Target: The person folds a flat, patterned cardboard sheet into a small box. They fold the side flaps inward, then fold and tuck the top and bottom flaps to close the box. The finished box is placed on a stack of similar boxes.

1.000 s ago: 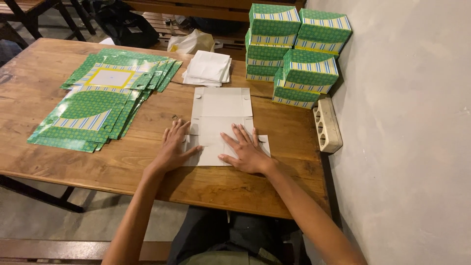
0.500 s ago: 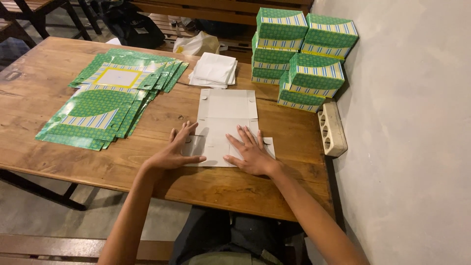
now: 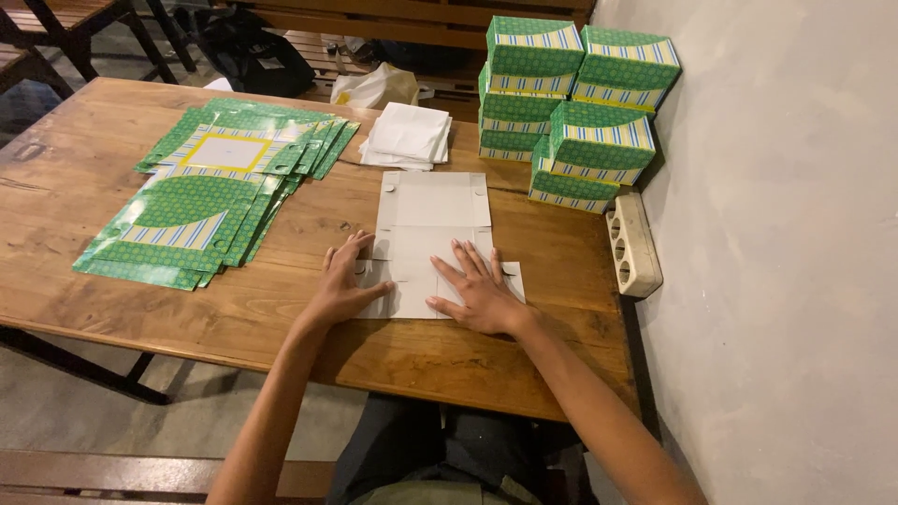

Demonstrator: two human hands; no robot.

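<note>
Our fingers are spread wide and flat, gripping nothing: left hand [image 3: 343, 285] and right hand [image 3: 480, 293] press the near end of the white unfolded carton blank [image 3: 430, 229], which stretches away from our fingertips on the wooden table [image 3: 281, 318]. Green folded boxes [image 3: 575, 112] are stacked far right.
</note>
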